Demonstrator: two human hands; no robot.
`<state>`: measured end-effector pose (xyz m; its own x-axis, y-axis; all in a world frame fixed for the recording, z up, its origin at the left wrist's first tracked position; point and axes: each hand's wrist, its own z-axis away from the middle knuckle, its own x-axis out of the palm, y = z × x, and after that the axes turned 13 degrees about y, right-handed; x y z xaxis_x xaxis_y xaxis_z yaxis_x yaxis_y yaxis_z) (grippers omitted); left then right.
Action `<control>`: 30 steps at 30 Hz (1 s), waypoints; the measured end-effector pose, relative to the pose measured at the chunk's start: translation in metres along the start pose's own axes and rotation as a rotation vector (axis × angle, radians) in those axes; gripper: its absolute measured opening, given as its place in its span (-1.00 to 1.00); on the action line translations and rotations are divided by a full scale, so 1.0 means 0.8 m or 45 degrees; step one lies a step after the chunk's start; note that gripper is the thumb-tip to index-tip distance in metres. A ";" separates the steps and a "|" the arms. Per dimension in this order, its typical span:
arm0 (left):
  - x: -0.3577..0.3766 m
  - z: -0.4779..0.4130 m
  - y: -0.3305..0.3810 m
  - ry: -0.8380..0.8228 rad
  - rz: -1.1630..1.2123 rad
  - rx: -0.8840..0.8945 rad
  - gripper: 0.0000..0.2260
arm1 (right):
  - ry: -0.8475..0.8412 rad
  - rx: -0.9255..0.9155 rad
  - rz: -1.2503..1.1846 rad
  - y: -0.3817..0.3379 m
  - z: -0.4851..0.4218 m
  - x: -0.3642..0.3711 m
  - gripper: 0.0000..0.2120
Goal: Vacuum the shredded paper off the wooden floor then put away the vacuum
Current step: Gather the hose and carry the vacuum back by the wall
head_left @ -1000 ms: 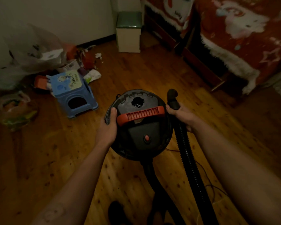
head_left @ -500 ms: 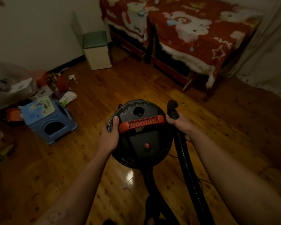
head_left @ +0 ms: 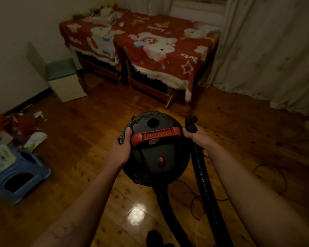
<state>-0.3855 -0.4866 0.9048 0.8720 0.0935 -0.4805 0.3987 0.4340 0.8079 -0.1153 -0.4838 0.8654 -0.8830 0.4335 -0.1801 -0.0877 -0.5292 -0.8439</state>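
A round black vacuum (head_left: 155, 157) with a red handle (head_left: 156, 136) is held up in front of me over the wooden floor (head_left: 82, 139). My left hand (head_left: 120, 150) grips its left rim, thumb on top. My right hand (head_left: 197, 138) grips the right side together with the black ribbed hose (head_left: 206, 189), whose nozzle end sticks up past my fingers. The hose hangs down toward the bottom edge. Scraps of white paper (head_left: 38, 114) lie near the wall at the left.
A table under a red cartoon cloth (head_left: 150, 45) stands ahead, curtains (head_left: 268, 50) to its right. A green-topped white box (head_left: 64, 81) sits by the wall. A blue plastic stool (head_left: 16, 177) and a clutter pile (head_left: 11, 129) are at left. A thin cord (head_left: 268, 175) trails on the floor at right.
The view has swung right and upward: stool and clutter slid to the left, the table and curtains came into view. Both hands keep the same hold on the vacuum.
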 end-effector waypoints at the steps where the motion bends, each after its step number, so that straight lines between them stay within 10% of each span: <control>1: 0.008 0.001 0.007 -0.018 -0.003 0.021 0.07 | 0.032 0.002 -0.008 -0.001 -0.002 -0.012 -0.44; 24: 0.230 -0.091 0.151 -0.494 -0.075 0.177 0.13 | 0.566 0.131 -0.195 -0.031 -0.085 -0.174 -0.58; 30: 0.284 -0.141 0.200 -0.532 -0.086 0.229 -0.16 | 0.658 0.168 -0.238 -0.061 -0.144 -0.188 -0.44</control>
<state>-0.1553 -0.2945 0.8866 0.8674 -0.3149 -0.3853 0.4694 0.2607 0.8436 0.0745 -0.4393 0.8754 -0.5091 0.8119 -0.2857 -0.3071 -0.4815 -0.8209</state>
